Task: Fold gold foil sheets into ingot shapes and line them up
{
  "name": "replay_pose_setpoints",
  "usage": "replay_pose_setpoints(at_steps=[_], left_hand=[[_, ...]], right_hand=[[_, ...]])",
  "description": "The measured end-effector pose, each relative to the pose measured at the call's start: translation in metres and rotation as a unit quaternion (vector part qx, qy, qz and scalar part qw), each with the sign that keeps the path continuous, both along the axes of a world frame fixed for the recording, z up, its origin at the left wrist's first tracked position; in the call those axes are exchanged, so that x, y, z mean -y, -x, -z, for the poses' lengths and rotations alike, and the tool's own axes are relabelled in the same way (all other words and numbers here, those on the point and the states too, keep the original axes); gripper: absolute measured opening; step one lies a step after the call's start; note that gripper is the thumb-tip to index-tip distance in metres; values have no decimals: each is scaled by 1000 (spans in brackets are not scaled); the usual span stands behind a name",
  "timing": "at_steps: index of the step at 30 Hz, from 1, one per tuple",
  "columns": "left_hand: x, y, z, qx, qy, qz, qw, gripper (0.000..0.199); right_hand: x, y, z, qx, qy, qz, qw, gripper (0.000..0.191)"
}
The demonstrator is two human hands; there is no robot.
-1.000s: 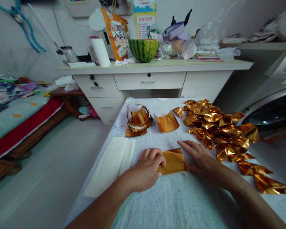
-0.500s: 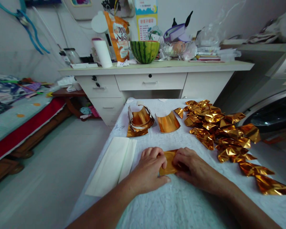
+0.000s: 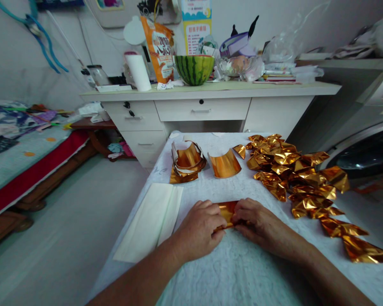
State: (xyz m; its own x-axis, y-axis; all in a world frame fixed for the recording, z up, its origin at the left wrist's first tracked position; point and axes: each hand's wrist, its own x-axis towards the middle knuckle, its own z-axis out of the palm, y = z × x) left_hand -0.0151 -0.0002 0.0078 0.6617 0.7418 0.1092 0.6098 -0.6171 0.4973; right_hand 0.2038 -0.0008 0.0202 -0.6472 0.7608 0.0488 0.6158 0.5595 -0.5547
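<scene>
A sheet of gold foil paper (image 3: 227, 213) lies between my hands at the middle of the cloth-covered table. My left hand (image 3: 204, 224) grips its left end, fingers curled over it. At the other end my right hand (image 3: 251, 217) is closed on the paper, with the fingertips partly hidden. Beyond them stands a curled stack of gold paper (image 3: 189, 158), and beside that a single curved gold sheet (image 3: 225, 163). Folded gold foil pieces (image 3: 284, 159) are heaped on the right. White paper sheets (image 3: 150, 221) lie left of my left hand.
The table (image 3: 210, 276) has a pale cloth. Behind it is a white desk (image 3: 204, 91) bearing a half watermelon (image 3: 194, 70), an orange pouch (image 3: 159, 51) and a white roll (image 3: 138, 72). A bed (image 3: 35, 161) is left, a washing machine (image 3: 367, 140) right.
My left hand has closed more over the paper's left end. The paper's near edge is now lifted or folded up, and less of its surface shows.
</scene>
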Motion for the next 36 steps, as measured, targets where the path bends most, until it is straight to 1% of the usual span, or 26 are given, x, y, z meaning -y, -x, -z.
replay_pose_setpoints(at_steps=[2,4,8,13,17,21,26,32,36], left_hand=[[-1,-1,2,-2,14,13,1000,8],[-2,-1,2,-2,20,6,1000,13],[-3,-3,1,0,29,-9,1000,18],[-3,-3,2,-10,36,-30,999,17],[-4,-2,2,-2,65,-58,996,14],[-5,-1,-1,10,94,-79,992,14],[-6,0,0,13,93,-83,992,16],[-7,-1,-2,-31,101,-142,984,12],[-7,-1,-3,-33,97,-150,983,13]], right_hand=[[1,1,0,6,-5,16,1000,16],[2,3,-1,10,-7,32,999,21],[2,3,0,1,0,45,999,17],[0,0,3,-22,31,73,997,13],[-2,-2,3,-22,52,88,994,13],[-2,-1,2,-14,52,103,993,16],[-3,2,3,-5,50,119,992,18],[-5,3,4,17,49,158,986,13],[-5,2,7,24,43,167,985,15]])
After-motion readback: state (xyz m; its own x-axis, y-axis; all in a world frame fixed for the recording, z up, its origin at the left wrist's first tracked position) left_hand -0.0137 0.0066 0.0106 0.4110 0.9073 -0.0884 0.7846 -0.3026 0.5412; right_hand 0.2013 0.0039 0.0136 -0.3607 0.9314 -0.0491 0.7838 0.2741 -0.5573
